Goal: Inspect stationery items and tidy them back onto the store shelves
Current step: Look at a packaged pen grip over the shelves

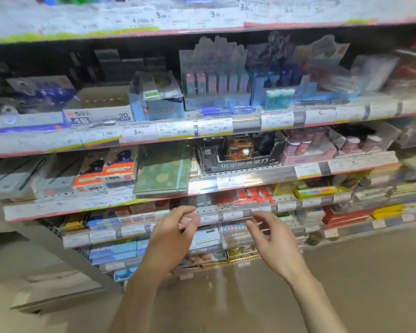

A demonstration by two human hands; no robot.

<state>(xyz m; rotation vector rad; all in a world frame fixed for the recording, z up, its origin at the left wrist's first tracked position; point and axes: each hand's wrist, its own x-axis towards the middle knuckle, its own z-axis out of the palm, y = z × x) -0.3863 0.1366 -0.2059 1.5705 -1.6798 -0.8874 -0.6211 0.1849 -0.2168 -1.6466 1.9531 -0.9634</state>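
My left hand (172,233) and my right hand (273,241) are raised side by side in front of the lower shelves, a gap between them. The fingers of both are loosely curled, and I can make out nothing in either; the picture is blurred around the fingertips. Behind the gap runs a shelf rail with price tags (226,216). Below it lie a clear pack of small coloured items (234,230) and a light blue box (205,240). One shelf up, above my left hand, a green notebook with an elastic band (165,176) lies flat.
Stationery fills several tiers: a black display box (240,152), pink boxes (308,147), orange-and-white packs (106,171), red packs (255,194) and blue pens (226,110) on an upper shelf edge. The shelf's grey slanted side frame (65,251) stands at the left, and beige floor (370,272) lies below.
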